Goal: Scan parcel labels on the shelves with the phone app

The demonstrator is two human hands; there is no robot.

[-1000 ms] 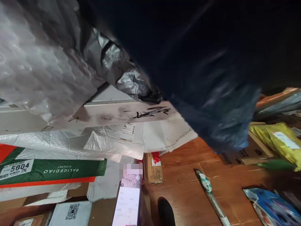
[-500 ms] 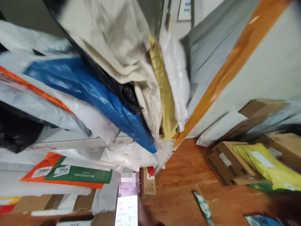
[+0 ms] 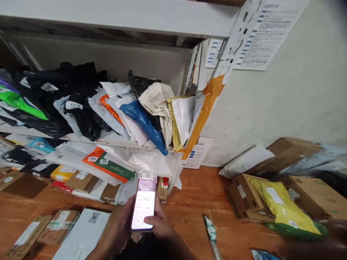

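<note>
Gripping phone [image 3: 143, 204] with left hand [image 3: 127, 213] and right hand [image 3: 161, 223], thumb [image 3: 149, 219] over lit screen [image 3: 141, 213]; apparently midway through screen work, completion not visible.

Near middle: one left hand [image 3: 125, 216], one right hand [image 3: 160, 221] and one phone [image 3: 143, 206]. Near left, the floor [image 3: 193, 191] has two brown boxes [image 3: 59, 225] and one white package [image 3: 86, 229]. Right: one yellow parcel [image 3: 284, 207], at least three cartons [image 3: 291, 153]. Far, the middle shelf [image 3: 115, 143] holds one blue bag [image 3: 145, 121], one cream cloth bag [image 3: 159, 103].
</note>
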